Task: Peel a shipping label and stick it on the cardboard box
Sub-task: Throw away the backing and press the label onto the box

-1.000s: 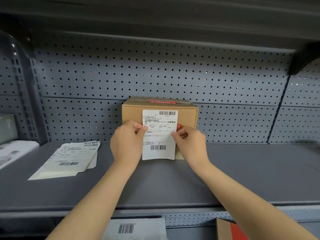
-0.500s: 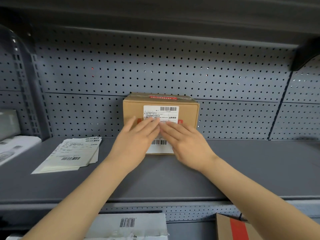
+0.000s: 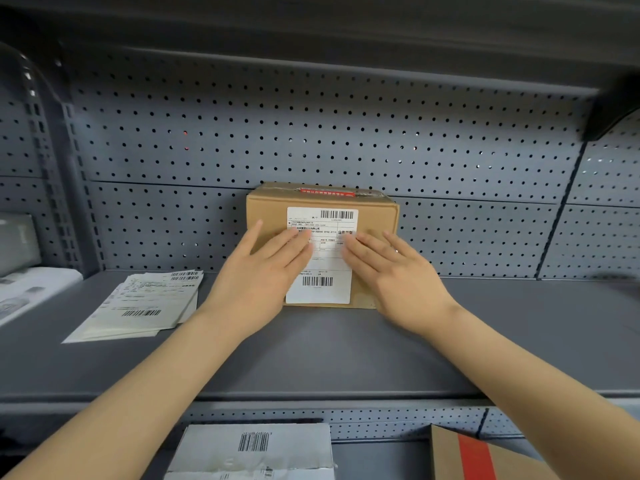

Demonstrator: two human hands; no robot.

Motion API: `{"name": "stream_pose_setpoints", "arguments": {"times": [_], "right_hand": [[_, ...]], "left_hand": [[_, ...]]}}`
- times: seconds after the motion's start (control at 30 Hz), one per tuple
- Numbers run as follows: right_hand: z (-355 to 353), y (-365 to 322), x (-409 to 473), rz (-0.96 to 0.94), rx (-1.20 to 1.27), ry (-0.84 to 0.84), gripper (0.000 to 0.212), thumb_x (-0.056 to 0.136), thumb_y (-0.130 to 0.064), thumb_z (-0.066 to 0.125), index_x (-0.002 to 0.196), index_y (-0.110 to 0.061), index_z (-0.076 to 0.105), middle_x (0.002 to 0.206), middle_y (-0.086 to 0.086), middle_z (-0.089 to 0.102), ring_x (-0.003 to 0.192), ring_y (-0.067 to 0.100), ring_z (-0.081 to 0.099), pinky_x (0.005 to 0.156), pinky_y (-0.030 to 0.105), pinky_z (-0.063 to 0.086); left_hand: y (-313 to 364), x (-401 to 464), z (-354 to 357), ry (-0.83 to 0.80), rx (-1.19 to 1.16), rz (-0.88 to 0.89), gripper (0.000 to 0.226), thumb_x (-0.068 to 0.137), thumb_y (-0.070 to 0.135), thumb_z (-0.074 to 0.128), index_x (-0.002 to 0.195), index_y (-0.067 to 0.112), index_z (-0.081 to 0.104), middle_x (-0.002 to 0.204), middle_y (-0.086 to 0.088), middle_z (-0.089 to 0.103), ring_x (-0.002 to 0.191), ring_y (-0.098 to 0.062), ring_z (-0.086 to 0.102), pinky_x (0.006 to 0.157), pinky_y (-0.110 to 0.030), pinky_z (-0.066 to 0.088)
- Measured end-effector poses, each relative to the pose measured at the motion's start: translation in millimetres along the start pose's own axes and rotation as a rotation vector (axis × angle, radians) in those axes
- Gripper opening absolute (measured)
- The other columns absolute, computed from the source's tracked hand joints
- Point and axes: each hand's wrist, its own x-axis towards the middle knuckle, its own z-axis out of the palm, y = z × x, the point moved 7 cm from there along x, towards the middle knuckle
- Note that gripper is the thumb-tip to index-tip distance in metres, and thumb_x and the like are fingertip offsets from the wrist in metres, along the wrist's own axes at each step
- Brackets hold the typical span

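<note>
1. Head view: the small brown cardboard box (image 3: 322,244) stands on the grey metal shelf (image 3: 346,348), its back close to the grey perforated back panel (image 3: 311,133). A strip of red printed tape (image 3: 327,192) runs along its top seam.
2. The white rectangular shipping label (image 3: 320,258) lies flat on the front face of the box, upright. One barcode sits at its top right, another near its bottom edge, with lines of small black print between; most of that print is too fine to read. The label's lower edge reaches almost to the foot of the box.
3. The left hand (image 3: 263,271) is spread flat, fingers extended and close together, with the fingertips (image 3: 304,239) pressed on the left half of the label. The thumb points up beside the label's left edge, on bare cardboard.
4. The right hand (image 3: 398,275) is likewise flat and splayed, grasping nothing. Its fingertips (image 3: 349,242) rest on the label's right margin, and the palm covers the box's right lower corner.
5. Between the two hands the label's middle and lower barcode stay exposed.
6. Left of the left hand, well apart, a loose stack of white printed label sheets (image 3: 145,303) lies on the shelf.
7. Below both forearms, on a lower level, sit a white parcel with a barcode (image 3: 256,448) and a brown carton with a red stripe (image 3: 478,455).
</note>
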Motion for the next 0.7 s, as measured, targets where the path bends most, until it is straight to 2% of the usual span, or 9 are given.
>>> {"name": "stream_pose_setpoints", "arguments": {"times": [0.03, 0.07, 0.13, 0.23, 0.3, 0.4, 0.53, 0.6, 0.7], "right_hand": [[-3.1, -2.1, 7.5, -0.002, -0.002, 0.012, 0.065, 0.073, -0.008, 0.027, 0.133, -0.008, 0.05, 0.141, 0.008, 0.051, 0.128, 0.025, 0.05, 0.111, 0.04, 0.017], [-4.7, -4.4, 14.3, -0.008, -0.012, 0.022, 0.067, 0.072, -0.008, 0.026, 0.136, -0.007, 0.047, 0.144, 0.008, 0.048, 0.13, 0.025, 0.048, 0.111, 0.04, 0.018], [-1.5, -4.9, 21.5, -0.016, -0.044, 0.02, 0.068, 0.071, -0.008, 0.034, 0.139, -0.008, 0.042, 0.147, 0.007, 0.042, 0.132, 0.024, 0.045, 0.113, 0.042, 0.018], [4.3, 6.9, 14.9, -0.011, -0.08, 0.004, 0.074, 0.069, -0.003, 0.05, 0.142, -0.013, 0.039, 0.15, 0.002, 0.039, 0.133, 0.021, 0.045, 0.113, 0.043, 0.016], [3.1, 13.6, 8.2, -0.001, -0.083, 0.01, 0.078, 0.065, -0.002, 0.059, 0.14, -0.013, 0.041, 0.149, 0.001, 0.041, 0.131, 0.022, 0.047, 0.114, 0.045, 0.02], [-5.7, 8.5, 9.2, -0.002, -0.067, 0.066, 0.069, 0.066, -0.004, 0.055, 0.135, -0.008, 0.049, 0.143, 0.007, 0.049, 0.127, 0.025, 0.052, 0.113, 0.042, 0.021], [-15.1, -4.0, 31.4, -0.024, -0.043, 0.143, 0.06, 0.076, -0.009, 0.031, 0.134, -0.007, 0.05, 0.141, 0.009, 0.051, 0.126, 0.025, 0.052, 0.111, 0.043, 0.027], [-11.4, 0.1, 35.0, -0.009, -0.073, 0.121, 0.059, 0.079, -0.009, 0.03, 0.135, -0.009, 0.049, 0.142, 0.006, 0.05, 0.126, 0.023, 0.052, 0.11, 0.046, 0.032], [-3.1, 17.2, 19.4, 0.002, -0.124, 0.106, 0.058, 0.079, -0.008, 0.044, 0.137, -0.012, 0.046, 0.144, 0.002, 0.047, 0.129, 0.02, 0.05, 0.113, 0.049, 0.024]], "left_hand": [[2.7, 5.8, -3.9, -0.01, 0.002, 0.017, 0.07, 0.079, 0.009, 0.039, 0.147, 0.015, 0.023, 0.158, 0.0, 0.017, 0.143, -0.016, 0.021, 0.113, -0.049, 0.004], [4.9, 11.1, -5.6, 0.017, 0.009, 0.034, 0.071, 0.083, 0.009, 0.032, 0.149, 0.014, 0.008, 0.159, 0.0, 0.002, 0.145, -0.016, 0.009, 0.115, -0.048, 0.002], [3.2, 16.3, -0.7, -0.052, 0.001, 0.002, 0.071, 0.088, 0.009, 0.028, 0.148, 0.015, -0.01, 0.156, 0.002, -0.018, 0.146, -0.014, -0.005, 0.115, -0.047, -0.001], [-12.4, 8.4, 7.1, -0.025, -0.046, -0.062, 0.073, 0.084, 0.007, 0.025, 0.147, 0.021, -0.009, 0.155, 0.008, -0.016, 0.145, -0.011, 0.0, 0.114, -0.045, -0.002], [-22.0, -2.0, 14.2, -0.063, -0.042, -0.087, 0.076, 0.086, 0.005, 0.029, 0.145, 0.023, -0.017, 0.149, 0.01, -0.026, 0.145, -0.01, -0.007, 0.112, -0.043, -0.011], [-20.2, -3.9, 8.8, -0.078, -0.001, -0.094, 0.073, 0.089, 0.008, 0.029, 0.145, 0.019, -0.017, 0.143, 0.007, -0.031, 0.144, -0.012, -0.011, 0.107, -0.042, -0.022], [-5.5, 13.3, -5.3, 0.047, -0.021, -0.045, 0.072, 0.086, 0.011, 0.028, 0.141, 0.016, -0.018, 0.146, 0.003, -0.026, 0.145, -0.011, -0.005, 0.109, -0.042, -0.013], [-10.9, 16.4, -0.9, 0.008, -0.034, -0.071, 0.074, 0.089, 0.011, 0.03, 0.138, 0.019, -0.026, 0.145, 0.006, -0.03, 0.145, -0.009, -0.009, 0.113, -0.043, -0.009], [-28.3, 6.4, 5.9, -0.064, -0.071, -0.121, 0.077, 0.089, 0.005, 0.029, 0.137, 0.026, -0.028, 0.144, 0.013, -0.032, 0.144, -0.007, -0.01, 0.115, -0.041, -0.005]]}}
